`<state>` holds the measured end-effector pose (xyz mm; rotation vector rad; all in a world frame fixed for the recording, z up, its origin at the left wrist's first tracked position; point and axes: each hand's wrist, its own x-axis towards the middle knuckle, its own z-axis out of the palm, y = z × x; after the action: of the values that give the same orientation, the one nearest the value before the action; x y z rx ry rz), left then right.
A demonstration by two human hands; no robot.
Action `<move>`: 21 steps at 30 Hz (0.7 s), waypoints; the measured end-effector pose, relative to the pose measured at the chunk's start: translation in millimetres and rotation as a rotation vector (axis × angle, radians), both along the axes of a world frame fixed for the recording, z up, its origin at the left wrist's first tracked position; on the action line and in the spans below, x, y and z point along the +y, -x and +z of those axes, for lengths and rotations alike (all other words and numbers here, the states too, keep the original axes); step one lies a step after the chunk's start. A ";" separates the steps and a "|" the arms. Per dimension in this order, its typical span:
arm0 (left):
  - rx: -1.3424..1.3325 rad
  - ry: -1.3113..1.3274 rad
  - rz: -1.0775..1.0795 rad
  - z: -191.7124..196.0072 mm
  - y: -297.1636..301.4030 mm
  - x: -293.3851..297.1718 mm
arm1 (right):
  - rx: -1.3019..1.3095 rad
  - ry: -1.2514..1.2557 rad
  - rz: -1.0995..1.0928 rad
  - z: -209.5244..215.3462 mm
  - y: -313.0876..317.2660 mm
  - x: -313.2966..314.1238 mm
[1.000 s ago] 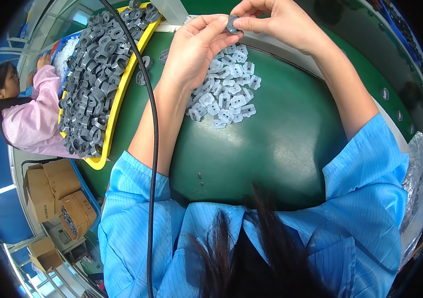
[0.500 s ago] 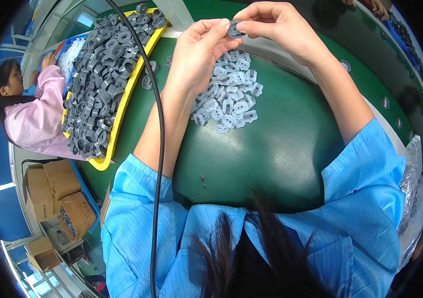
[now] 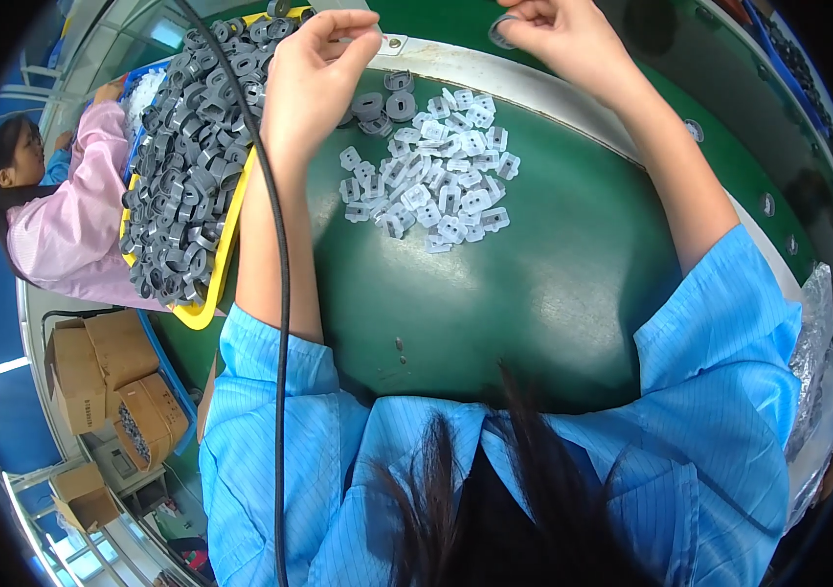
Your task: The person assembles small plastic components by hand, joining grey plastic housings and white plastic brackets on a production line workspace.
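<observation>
My right hand (image 3: 565, 41) pinches a grey round part (image 3: 500, 32) between thumb and fingers, up over the green strip beyond the white rail (image 3: 534, 105). My left hand (image 3: 316, 83) is loosely open, thumb and forefinger a little apart, near a few loose grey parts (image 3: 400, 106) on the green table (image 3: 495, 313). Between my forearms lies a pile of translucent plates (image 3: 450, 196); just beside my left forearm, a yellow tray (image 3: 224, 256) holds heaped grey rings (image 3: 177, 186)
</observation>
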<state>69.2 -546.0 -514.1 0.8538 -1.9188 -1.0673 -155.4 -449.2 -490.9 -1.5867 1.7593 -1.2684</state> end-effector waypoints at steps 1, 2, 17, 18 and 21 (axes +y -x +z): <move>-0.113 0.033 -0.042 4.6 -6.5 1.8 | -0.119 -0.067 -0.011 1.7 3.7 -2.5; -0.114 0.030 -0.041 5.6 -5.7 5.9 | -0.238 -0.134 -0.022 2.2 5.6 -3.4; 0.491 -0.188 -0.154 -9.5 42.7 55.8 | 0.001 0.152 0.195 18.2 -38.1 16.4; 0.469 -0.184 -0.180 -6.2 41.4 55.3 | 0.021 0.115 0.261 21.0 -33.3 15.5; 0.325 -0.315 -0.365 1.7 32.3 51.2 | -0.235 -0.210 0.535 23.4 -12.4 11.4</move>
<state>36.9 -494.8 -512.5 0.4583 -1.6880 -1.6507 -143.0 -437.8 -467.5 -1.5670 1.1701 -0.9295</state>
